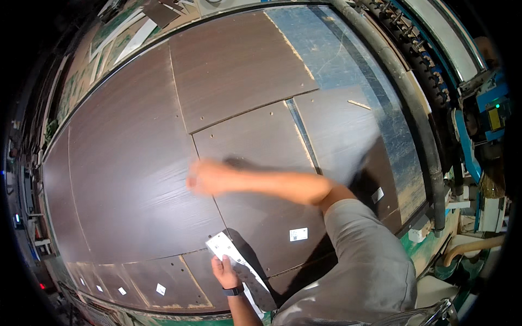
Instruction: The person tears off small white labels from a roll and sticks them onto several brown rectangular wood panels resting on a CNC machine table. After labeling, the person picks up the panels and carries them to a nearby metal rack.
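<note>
My left hand (224,271), with a dark band on its wrist, is closed on a long strip of white labels (235,254) near the front edge of the cut panels. The strip hangs down past the wrist. My right hand (209,176) reaches across over a seam between a large dark brown panel (125,163) and a smaller one (261,198). Motion smears its fingers, so whether they hold anything is hidden. Right of the strip, a white label (298,234) sits on the smaller brown panel.
Several small brown panels with labels (161,289) line the front left. Blue machine bed (337,60) shows at the back right, beside a long dark pipe (402,81). A thin offcut (359,104) lies on a right-hand panel. Scrap strips (136,41) lie beyond the far left edge.
</note>
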Available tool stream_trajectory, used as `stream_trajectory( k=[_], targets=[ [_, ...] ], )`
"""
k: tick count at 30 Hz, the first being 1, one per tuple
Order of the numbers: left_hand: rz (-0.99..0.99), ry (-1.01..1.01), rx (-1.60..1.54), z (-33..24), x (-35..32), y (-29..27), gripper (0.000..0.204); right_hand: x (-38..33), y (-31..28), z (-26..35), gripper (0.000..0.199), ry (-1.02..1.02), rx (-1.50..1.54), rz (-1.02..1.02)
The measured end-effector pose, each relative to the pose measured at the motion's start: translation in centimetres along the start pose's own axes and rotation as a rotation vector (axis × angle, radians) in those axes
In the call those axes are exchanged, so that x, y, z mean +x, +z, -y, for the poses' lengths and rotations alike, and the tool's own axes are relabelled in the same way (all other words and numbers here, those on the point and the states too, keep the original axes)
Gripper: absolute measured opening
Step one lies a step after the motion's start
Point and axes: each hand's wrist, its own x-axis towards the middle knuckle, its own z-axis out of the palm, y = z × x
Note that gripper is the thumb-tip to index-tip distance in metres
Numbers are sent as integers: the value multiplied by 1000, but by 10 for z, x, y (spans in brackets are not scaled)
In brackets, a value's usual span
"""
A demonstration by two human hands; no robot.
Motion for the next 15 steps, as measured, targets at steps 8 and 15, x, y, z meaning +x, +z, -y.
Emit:
stream_trajectory(
  k=[8,15],
  targets=[
    [-23,102,28,-10,3,1,42,-34,62,-8,22,-316,25,353],
    [92,498,1054,57,1,-53,49,87,-144,-176,18,418,709,-802]
  ],
)
